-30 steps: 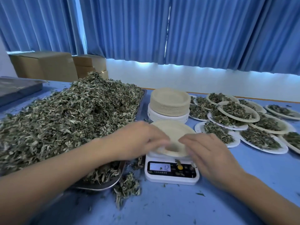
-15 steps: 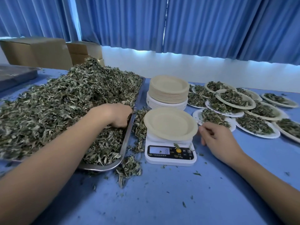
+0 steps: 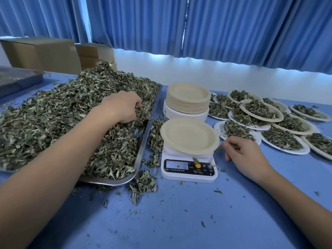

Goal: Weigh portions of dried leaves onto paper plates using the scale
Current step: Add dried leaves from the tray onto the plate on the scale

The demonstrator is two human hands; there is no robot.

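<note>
Nearest you, the blue table is flecked with crumbs, and a small spill of leaves lies below your left fingers, just off the tray's corner. Your right hand rests on the table just right of the scale, forearm angled in from the right. Its fingers are loosely curled and hold nothing. The display seems to read zero under the empty paper plate, so this portion is not yet begun.

Your left hand reaches across the metal tray with the wrist bent down. Its fingers are curled into the dried leaves at the pile's right edge, clamped on a handful.

Take a modest clump, lift it clear of the tray rim, and carry it right to the plate's centre, just left of your right fingers. Let it fall rather than pressing, since a push would likely disturb the reading. Top up with pinches while watching the display. Loose bits will probably drop on the way, so travel low and steady.

Beyond the plate stands the stack of spare plates. The filled plates spread out to the right of your right fingers.
</note>
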